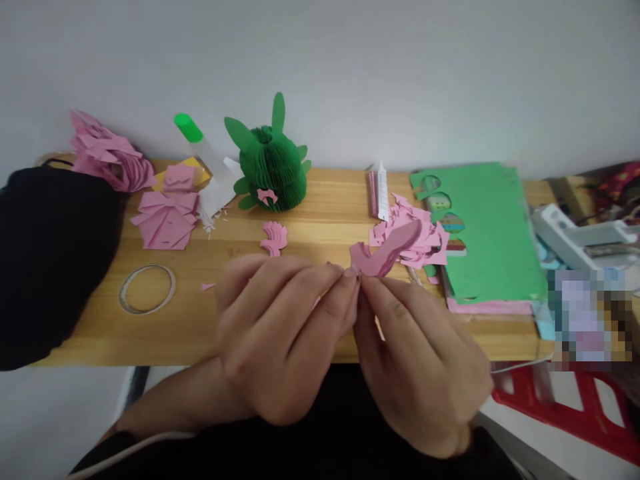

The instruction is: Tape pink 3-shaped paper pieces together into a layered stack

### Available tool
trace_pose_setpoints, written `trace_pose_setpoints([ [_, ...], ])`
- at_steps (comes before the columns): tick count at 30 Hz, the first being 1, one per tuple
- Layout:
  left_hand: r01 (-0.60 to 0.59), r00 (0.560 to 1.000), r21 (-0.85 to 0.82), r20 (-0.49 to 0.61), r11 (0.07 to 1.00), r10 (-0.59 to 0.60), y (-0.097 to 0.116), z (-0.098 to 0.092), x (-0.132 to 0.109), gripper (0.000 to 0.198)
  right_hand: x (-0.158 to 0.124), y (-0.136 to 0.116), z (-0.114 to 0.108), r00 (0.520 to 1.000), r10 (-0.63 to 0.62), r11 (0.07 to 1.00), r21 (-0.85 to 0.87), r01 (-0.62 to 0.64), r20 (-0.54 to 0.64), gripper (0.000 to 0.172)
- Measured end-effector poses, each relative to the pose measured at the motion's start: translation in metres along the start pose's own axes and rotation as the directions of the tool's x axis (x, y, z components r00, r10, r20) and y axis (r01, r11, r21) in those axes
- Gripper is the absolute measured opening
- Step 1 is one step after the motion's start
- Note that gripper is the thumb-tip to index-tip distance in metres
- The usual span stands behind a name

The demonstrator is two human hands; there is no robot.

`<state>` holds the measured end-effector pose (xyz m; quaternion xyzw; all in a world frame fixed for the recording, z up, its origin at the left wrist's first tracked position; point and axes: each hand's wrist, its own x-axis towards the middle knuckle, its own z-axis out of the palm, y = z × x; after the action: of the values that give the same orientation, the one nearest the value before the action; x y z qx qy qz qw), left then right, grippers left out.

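My left hand (285,333) and my right hand (420,360) meet at the fingertips above the front of the wooden table. Both pinch a cut piece of pink paper (395,250), whose curved end sticks out up and to the right beyond my fingers. Its lower part is hidden between my fingertips. Just behind my left hand lies a small stack of pink paper cutouts (274,238). A round green paper honeycomb figure (275,170) with leaf-shaped pieces and a small pink cutout on its front stands farther back.
Pink paper scraps (413,230) lie beside green paper sheets (490,233) at right. A white tube (383,192) stands near the wall. At left are folded pink papers (167,217), a green-capped glue stick (193,133), a roll of tape (147,289) and a black item (55,260).
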<state>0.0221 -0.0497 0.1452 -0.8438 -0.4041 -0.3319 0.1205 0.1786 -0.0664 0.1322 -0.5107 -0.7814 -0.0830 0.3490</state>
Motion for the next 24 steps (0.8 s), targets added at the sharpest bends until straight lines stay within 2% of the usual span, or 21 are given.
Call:
trace_pose_setpoints([
  [4,0.011,1.0,0.003,0.003,1.0,-0.011,0.0,-0.001,0.001,0.01,-0.001,0.001,-0.002,0.999,-0.03,0.999,-0.014,0.03,0.032,0.016],
  [7,0.008,1.0,-0.038,0.022,0.999,-0.008,-0.003,0.0,0.006,0.007,0.001,0.002,-0.004,1.0,-0.005,1.0,0.01,0.005,0.022,0.014],
  [9,0.058,0.998,-0.12,0.009,0.991,-0.057,-0.004,0.002,0.009,0.002,0.002,0.003,-0.005,0.999,0.03,0.995,0.094,-0.032,0.019,0.012],
  [11,0.139,0.99,-0.214,0.022,0.967,-0.137,-0.005,0.004,0.012,0.005,0.004,0.006,-0.006,0.996,0.077,0.969,0.231,-0.084,0.039,0.012],
  [18,0.253,0.967,-0.371,0.079,0.894,-0.241,-0.007,0.004,0.016,0.007,0.003,0.014,-0.006,0.96,0.219,0.772,0.571,-0.28,0.175,0.018],
  [21,0.352,0.936,-0.427,0.143,0.833,-0.323,-0.011,0.002,0.011,0.009,0.004,0.017,-0.001,0.929,0.289,0.665,0.65,-0.368,0.231,0.017],
  [24,0.432,0.898,-0.489,0.157,0.758,-0.411,-0.028,0.003,-0.002,0.01,0.005,0.02,0.006,0.889,0.351,0.568,0.688,-0.452,0.293,0.015],
])
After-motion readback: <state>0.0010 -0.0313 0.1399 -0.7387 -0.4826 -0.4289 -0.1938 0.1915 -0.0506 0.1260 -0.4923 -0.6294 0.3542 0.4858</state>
